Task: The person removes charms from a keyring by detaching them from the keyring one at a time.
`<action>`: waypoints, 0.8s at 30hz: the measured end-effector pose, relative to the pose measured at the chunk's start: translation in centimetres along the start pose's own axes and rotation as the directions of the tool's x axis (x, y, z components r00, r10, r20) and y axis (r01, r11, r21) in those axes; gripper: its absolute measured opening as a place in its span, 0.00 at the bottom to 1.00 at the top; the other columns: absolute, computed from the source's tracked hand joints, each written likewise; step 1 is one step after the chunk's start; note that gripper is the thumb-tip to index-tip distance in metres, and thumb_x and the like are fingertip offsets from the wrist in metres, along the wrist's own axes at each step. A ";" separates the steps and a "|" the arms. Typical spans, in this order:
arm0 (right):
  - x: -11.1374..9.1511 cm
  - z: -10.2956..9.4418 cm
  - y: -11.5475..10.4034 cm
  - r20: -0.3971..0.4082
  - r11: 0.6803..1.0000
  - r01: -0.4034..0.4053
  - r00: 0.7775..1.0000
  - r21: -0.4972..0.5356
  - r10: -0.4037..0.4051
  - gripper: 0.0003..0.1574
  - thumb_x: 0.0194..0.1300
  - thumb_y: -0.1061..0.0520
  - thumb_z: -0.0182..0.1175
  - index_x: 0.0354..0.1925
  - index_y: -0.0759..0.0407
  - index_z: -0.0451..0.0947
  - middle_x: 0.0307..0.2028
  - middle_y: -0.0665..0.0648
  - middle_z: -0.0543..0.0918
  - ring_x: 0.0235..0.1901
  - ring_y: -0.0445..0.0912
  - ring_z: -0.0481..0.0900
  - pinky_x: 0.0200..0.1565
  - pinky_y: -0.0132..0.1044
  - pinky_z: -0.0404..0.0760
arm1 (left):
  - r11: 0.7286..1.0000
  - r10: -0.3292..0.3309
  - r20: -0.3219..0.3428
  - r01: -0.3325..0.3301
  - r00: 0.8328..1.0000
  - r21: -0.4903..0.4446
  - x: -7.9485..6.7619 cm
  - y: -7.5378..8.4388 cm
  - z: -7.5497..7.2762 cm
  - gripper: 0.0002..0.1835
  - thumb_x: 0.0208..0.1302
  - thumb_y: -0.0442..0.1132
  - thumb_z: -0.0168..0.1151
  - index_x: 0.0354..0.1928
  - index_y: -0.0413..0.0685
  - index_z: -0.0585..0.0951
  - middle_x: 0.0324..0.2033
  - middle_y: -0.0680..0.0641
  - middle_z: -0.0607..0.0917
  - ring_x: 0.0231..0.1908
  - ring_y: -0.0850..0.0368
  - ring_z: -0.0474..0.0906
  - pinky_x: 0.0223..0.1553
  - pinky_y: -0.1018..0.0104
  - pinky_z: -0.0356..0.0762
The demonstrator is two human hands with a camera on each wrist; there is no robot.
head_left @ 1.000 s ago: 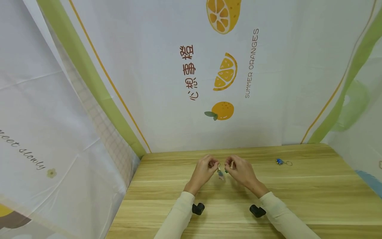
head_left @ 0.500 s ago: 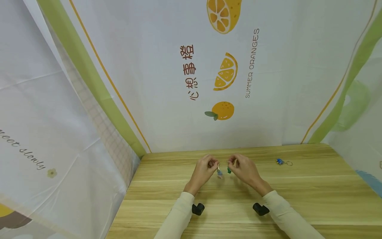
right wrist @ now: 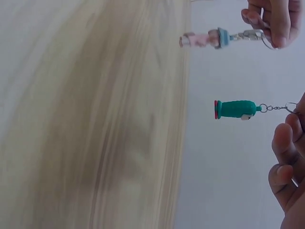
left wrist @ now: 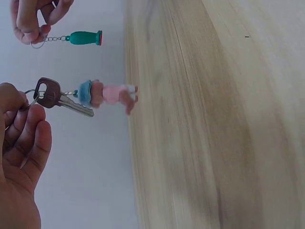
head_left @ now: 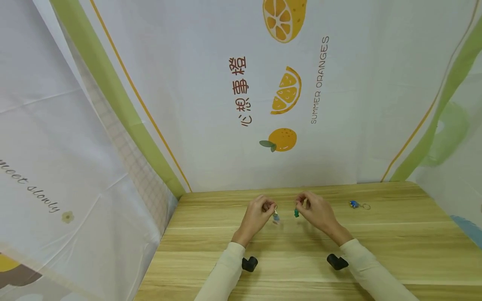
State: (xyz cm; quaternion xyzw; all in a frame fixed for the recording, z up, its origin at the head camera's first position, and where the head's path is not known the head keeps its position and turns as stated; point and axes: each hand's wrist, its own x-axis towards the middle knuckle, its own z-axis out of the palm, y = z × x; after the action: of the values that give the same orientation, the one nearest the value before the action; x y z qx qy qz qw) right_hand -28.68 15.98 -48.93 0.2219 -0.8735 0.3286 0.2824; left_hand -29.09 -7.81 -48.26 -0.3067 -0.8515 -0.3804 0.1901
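Note:
My left hand (head_left: 257,215) pinches a split key ring (left wrist: 31,99). From it hang a key (left wrist: 62,98) with a brown head and a small figurine keychain (left wrist: 107,93) with a blue hat and pink body. Across from it, my right hand (head_left: 315,212) pinches the ring of a green figurine keychain (right wrist: 234,109), which dangles on a short chain and has a red base. Both pendants hang in the air over the wooden table, a gap between them. On the table to the right lies a blue figurine keychain (head_left: 354,204) with its ring, touched by neither hand.
The wood-grain table (head_left: 286,271) ends at the back against a white cloth (head_left: 211,163) printed with oranges. Another cloth (head_left: 83,200) hangs along the left. Black wrist mounts (head_left: 250,264) stick out inward beside both sleeves.
My right hand has moved to the right, away from the left, carrying the green keychain, which now shows more fully. The left hand stays nearly in place, its figurine swinging slightly.

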 end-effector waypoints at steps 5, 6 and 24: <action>0.0 -0.7 0.6 0.000 1.000 -0.019 1.000 0.003 0.019 0.04 0.62 0.59 0.62 0.37 0.51 0.79 0.29 0.46 0.81 0.20 0.32 0.67 0.21 0.27 0.68 | 1.000 0.001 0.001 -0.001 1.000 -0.005 0.0 0.0 0.0 0.05 0.70 0.39 0.59 0.40 0.49 0.84 0.32 0.53 0.82 0.29 0.69 0.75 0.31 0.79 0.77; 0.0 -0.9 0.7 0.005 1.000 -0.027 1.000 -0.001 0.027 0.04 0.63 0.59 0.62 0.37 0.51 0.79 0.30 0.46 0.81 0.20 0.32 0.68 0.21 0.27 0.68 | 1.000 -0.004 0.004 0.004 1.000 -0.007 0.0 0.0 0.0 0.05 0.70 0.39 0.59 0.40 0.49 0.84 0.32 0.53 0.82 0.29 0.69 0.75 0.31 0.79 0.77; 0.4 -3.3 3.1 -0.023 0.999 -0.030 0.999 -0.037 0.029 0.03 0.64 0.59 0.62 0.37 0.52 0.78 0.29 0.47 0.81 0.19 0.33 0.66 0.18 0.28 0.66 | 1.000 0.004 0.005 -0.004 1.000 -0.007 -0.1 -0.1 -0.1 0.05 0.70 0.39 0.60 0.41 0.49 0.83 0.33 0.53 0.82 0.29 0.69 0.75 0.31 0.79 0.77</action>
State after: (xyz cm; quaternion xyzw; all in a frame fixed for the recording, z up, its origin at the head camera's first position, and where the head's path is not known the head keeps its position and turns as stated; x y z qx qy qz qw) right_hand -29.59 20.31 -47.95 0.2000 -0.8794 0.3189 0.2915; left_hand -29.09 -7.92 -48.30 -0.3101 -0.8501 -0.3822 0.1874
